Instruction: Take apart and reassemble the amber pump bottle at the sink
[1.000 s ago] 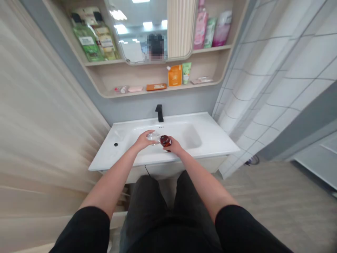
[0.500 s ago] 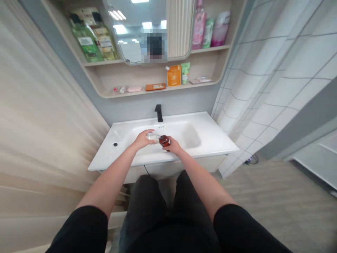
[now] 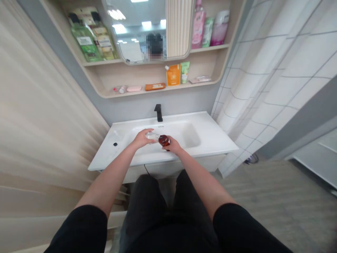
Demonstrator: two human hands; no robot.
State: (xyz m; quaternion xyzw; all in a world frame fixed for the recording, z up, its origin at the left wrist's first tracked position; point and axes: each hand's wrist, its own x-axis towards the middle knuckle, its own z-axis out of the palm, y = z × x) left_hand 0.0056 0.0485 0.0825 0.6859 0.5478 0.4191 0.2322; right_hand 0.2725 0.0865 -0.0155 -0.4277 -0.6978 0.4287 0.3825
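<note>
A clear container (image 3: 151, 137) is clasped in the left hand (image 3: 141, 139) and a brown bottle (image 3: 163, 141) is gripped in the right hand (image 3: 173, 145); the two are held side by side above the white washbasin (image 3: 191, 135), though whether they touch cannot be told. The hands are kept slightly apart, in front of the black faucet (image 3: 158, 113); on the shelf (image 3: 116, 94) above, an orange pouch (image 3: 173, 75) is placed beside a green tube (image 3: 185, 72), with an orange packet (image 3: 155, 86) laid flat nearby.
</note>
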